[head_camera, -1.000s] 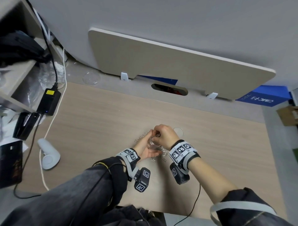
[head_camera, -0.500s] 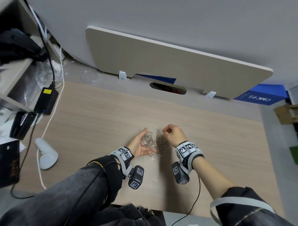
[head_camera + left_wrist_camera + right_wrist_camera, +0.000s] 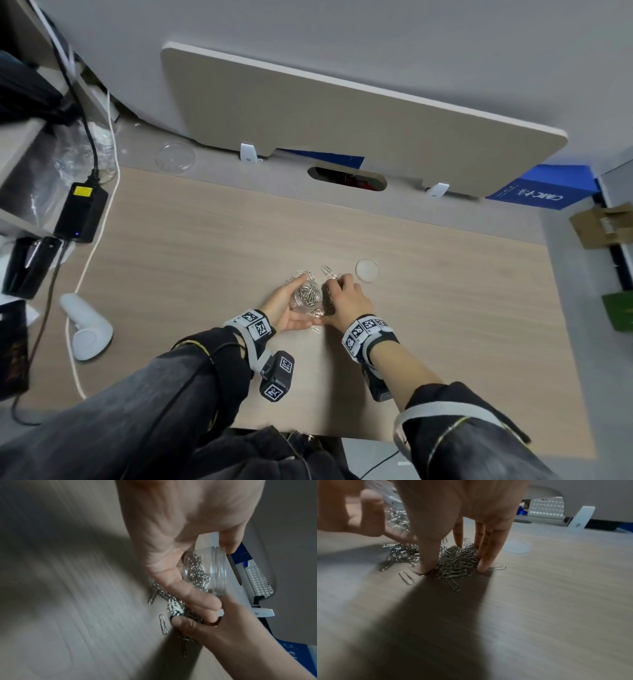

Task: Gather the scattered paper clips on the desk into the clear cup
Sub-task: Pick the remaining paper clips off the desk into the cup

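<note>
My left hand (image 3: 286, 310) grips a small clear cup (image 3: 307, 296), tilted with its mouth toward the right hand, and several silver paper clips lie inside the cup (image 3: 205, 572). My right hand (image 3: 346, 294) is just right of the cup. Its thumb and fingers (image 3: 485, 555) stand on the desk around a heap of paper clips (image 3: 457, 562) and close in on it. More clips (image 3: 175, 608) lie under the cup, and loose clips (image 3: 330, 274) lie beyond both hands. Single clips (image 3: 406, 578) lie at the heap's edge.
A round clear lid (image 3: 367, 270) lies flat just right of the right hand. At the desk's left edge are a white controller (image 3: 87, 322), a black power adapter (image 3: 82, 212) with cables and a black holder (image 3: 25, 267). A divider panel (image 3: 342, 113) stands behind the desk.
One second ago my right hand was at the cup's mouth. It has since come away to the right and dropped onto the heap of clips. The left hand still holds the cup.
</note>
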`<state>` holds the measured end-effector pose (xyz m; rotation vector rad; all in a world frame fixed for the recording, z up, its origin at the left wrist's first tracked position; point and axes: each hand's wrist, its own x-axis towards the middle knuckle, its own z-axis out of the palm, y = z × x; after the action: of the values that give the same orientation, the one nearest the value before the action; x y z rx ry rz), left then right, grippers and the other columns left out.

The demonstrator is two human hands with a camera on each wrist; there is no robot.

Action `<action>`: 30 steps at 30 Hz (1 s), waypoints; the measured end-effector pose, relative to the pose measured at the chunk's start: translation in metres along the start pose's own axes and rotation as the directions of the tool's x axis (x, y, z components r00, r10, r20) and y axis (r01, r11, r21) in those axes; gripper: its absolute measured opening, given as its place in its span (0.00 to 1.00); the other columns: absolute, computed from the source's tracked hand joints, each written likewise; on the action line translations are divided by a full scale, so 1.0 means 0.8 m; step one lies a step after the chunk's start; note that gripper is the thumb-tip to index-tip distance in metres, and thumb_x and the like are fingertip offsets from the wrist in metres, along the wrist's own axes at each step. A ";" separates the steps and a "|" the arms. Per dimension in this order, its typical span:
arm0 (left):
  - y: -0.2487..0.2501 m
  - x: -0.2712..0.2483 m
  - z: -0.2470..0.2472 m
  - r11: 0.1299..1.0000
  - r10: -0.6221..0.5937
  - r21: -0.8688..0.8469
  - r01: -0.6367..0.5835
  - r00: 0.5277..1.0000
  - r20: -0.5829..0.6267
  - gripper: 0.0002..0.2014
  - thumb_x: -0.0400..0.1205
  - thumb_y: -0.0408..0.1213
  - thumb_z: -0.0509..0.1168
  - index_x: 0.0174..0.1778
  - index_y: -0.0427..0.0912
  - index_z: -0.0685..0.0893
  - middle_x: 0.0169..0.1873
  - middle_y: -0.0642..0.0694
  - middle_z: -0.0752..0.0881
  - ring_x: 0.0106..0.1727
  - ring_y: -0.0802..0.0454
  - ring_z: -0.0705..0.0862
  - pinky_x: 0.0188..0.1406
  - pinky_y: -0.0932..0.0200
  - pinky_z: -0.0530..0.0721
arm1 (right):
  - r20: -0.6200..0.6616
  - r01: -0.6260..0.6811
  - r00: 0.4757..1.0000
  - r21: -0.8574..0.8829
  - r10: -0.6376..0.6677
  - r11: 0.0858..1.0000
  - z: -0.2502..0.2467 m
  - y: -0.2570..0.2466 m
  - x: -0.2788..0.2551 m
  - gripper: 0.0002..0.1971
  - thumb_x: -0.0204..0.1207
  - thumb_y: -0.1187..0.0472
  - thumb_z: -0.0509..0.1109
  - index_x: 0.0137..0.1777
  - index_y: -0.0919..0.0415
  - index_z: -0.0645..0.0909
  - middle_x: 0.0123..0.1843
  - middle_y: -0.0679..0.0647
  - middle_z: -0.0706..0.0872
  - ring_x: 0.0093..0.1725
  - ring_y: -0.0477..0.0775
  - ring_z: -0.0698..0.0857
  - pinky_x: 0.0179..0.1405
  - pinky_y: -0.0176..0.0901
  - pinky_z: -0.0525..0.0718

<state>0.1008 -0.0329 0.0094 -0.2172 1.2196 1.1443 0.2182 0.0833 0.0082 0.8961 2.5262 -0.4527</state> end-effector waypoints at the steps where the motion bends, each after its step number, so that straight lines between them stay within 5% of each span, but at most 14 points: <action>1: 0.000 0.000 0.000 1.000 -0.004 -0.004 0.004 1.000 0.001 0.32 0.76 0.63 0.64 0.70 0.46 0.75 0.60 0.32 0.86 0.38 0.36 0.90 0.27 0.58 0.88 | -0.004 -0.016 1.000 0.031 0.016 0.999 0.000 -0.001 0.002 0.33 0.63 0.47 0.80 0.66 0.53 0.70 0.64 0.57 0.68 0.59 0.62 0.77 0.46 0.53 0.84; 7: -0.005 -0.003 -0.004 1.000 -0.010 0.007 0.010 1.000 -0.019 0.31 0.76 0.63 0.63 0.70 0.48 0.75 0.52 0.37 0.90 0.37 0.37 0.91 0.28 0.58 0.88 | 0.015 -0.026 1.000 0.154 0.024 0.988 -0.005 0.000 0.012 0.17 0.73 0.67 0.65 0.62 0.59 0.74 0.61 0.60 0.73 0.53 0.67 0.83 0.48 0.53 0.83; 13: -0.010 -0.005 -0.011 1.000 -0.006 0.002 0.006 0.999 -0.036 0.29 0.76 0.63 0.64 0.71 0.54 0.71 0.54 0.36 0.90 0.39 0.35 0.91 0.30 0.57 0.89 | 0.006 -0.069 0.997 0.279 0.071 0.958 -0.013 0.004 0.014 0.11 0.69 0.68 0.66 0.51 0.58 0.82 0.56 0.57 0.83 0.54 0.61 0.84 0.51 0.45 0.80; 16: -0.010 -0.003 -0.013 1.000 -0.011 -0.019 0.011 0.999 -0.040 0.28 0.77 0.63 0.64 0.71 0.56 0.70 0.55 0.36 0.89 0.38 0.36 0.91 0.30 0.57 0.88 | 0.004 -0.052 0.998 0.417 0.056 0.907 -0.022 0.012 0.013 0.09 0.65 0.70 0.68 0.39 0.55 0.80 0.48 0.56 0.88 0.41 0.56 0.84 0.45 0.45 0.85; 19: -0.010 0.000 -0.007 1.000 -0.005 -0.018 0.004 0.999 -0.035 0.28 0.77 0.63 0.62 0.71 0.53 0.72 0.55 0.36 0.88 0.36 0.37 0.91 0.30 0.57 0.88 | 0.000 0.004 1.000 0.502 -0.004 0.865 -0.041 0.011 0.007 0.08 0.65 0.70 0.69 0.37 0.56 0.80 0.42 0.54 0.86 0.28 0.53 0.84 0.30 0.42 0.84; 23: -0.014 0.003 0.008 1.000 0.000 -0.017 0.000 1.000 -0.015 0.33 0.77 0.62 0.64 0.72 0.43 0.74 0.51 0.33 0.86 0.36 0.35 0.90 0.29 0.55 0.88 | -0.040 0.131 0.991 0.511 -0.129 0.850 -0.068 -0.005 -0.003 0.14 0.64 0.70 0.71 0.33 0.48 0.77 0.36 0.48 0.85 0.31 0.50 0.82 0.36 0.40 0.82; 30: -0.018 0.005 0.019 1.000 0.006 -0.018 -0.004 0.998 0.062 0.27 0.81 0.61 0.58 0.65 0.43 0.81 0.33 0.43 0.87 0.38 0.38 0.90 0.36 0.54 0.89 | -0.003 0.170 0.981 0.473 -0.192 0.864 -0.070 -0.030 -0.009 0.05 0.67 0.65 0.71 0.40 0.54 0.84 0.39 0.51 0.87 0.38 0.52 0.85 0.42 0.44 0.86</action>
<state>0.1208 -0.0271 0.0062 -0.1907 1.1563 1.1583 0.1917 0.0859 0.0638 0.7947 2.5086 -1.1764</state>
